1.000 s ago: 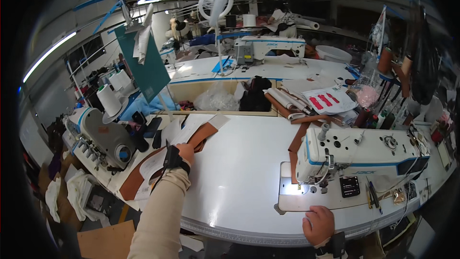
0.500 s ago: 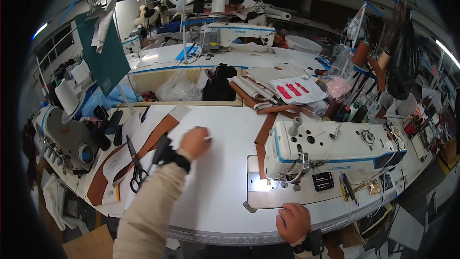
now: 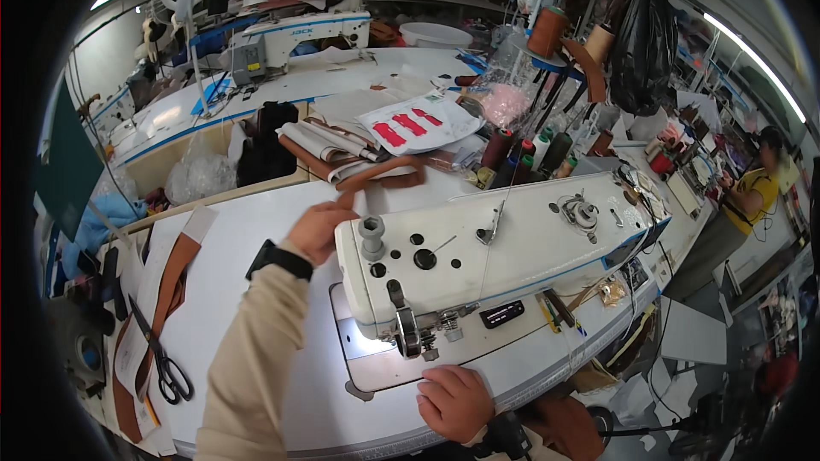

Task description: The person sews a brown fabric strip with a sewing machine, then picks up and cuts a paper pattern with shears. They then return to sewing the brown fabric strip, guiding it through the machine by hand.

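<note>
My left hand (image 3: 316, 230) is beside the head of the white sewing machine (image 3: 478, 248), its fingers closed on a brown leather strip (image 3: 389, 177). The strip runs from under the hand back to a pile of folded material (image 3: 329, 149); its near end is hidden by the hand. At the table's front edge rests my right hand (image 3: 457, 404), fingers curled in and nothing visible in them. Just behind it, a lamp lights the metal needle plate (image 3: 363, 341).
Black scissors (image 3: 162, 354) lie at the left beside long brown and white strips (image 3: 166, 277). Thread cones (image 3: 547, 32) stand behind the machine, pens (image 3: 559, 312) in front of it. A paper with red shapes (image 3: 418, 124) tops the pile. Far right, a person in yellow (image 3: 756, 196) stands.
The view has swung right. My left hand has gone from over the bare white tabletop to the brown strip beside the machine head. My right hand remains by the table's front edge.
</note>
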Demonstrator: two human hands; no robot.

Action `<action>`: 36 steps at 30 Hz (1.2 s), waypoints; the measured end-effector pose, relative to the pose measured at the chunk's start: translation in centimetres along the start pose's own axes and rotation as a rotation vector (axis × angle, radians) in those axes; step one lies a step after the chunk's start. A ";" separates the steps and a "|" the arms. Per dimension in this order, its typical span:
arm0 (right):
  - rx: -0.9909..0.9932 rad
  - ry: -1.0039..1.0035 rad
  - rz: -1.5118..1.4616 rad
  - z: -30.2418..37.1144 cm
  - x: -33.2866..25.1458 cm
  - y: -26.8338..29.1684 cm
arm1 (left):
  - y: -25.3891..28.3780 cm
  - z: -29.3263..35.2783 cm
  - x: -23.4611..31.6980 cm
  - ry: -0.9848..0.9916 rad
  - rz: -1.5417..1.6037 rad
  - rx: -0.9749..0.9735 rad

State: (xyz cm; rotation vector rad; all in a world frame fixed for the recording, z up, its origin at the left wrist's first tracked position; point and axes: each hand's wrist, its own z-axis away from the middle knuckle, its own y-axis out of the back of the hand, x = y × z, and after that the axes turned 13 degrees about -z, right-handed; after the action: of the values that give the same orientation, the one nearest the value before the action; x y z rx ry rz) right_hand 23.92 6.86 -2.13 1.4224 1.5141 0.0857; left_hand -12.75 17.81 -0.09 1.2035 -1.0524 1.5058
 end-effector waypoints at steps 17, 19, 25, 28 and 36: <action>-0.514 -0.897 -1.439 2.8 -6.4 -4.7 | -10.9 39.6 -7.3 -0.481 -0.219 -0.193; -0.604 -0.959 -1.459 3.4 -6.8 -4.9 | -13.7 40.9 -9.5 -0.564 -0.389 -0.027; -0.531 -0.971 -1.546 4.2 -6.4 -4.5 | -15.6 41.5 -13.9 -0.591 -0.944 0.144; -0.571 -0.928 -1.572 4.3 -6.2 -4.3 | -15.2 41.5 -14.1 -0.555 -0.954 0.064; -0.615 -0.941 -1.686 4.6 -5.2 -4.3 | -17.0 42.1 -13.4 -0.460 -0.620 0.102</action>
State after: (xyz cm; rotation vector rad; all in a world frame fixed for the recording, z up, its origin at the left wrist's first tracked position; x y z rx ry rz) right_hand 22.98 -1.02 -4.02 -0.5536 1.2064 -0.9150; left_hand 13.93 -20.92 -5.26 1.8006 -0.7754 0.8250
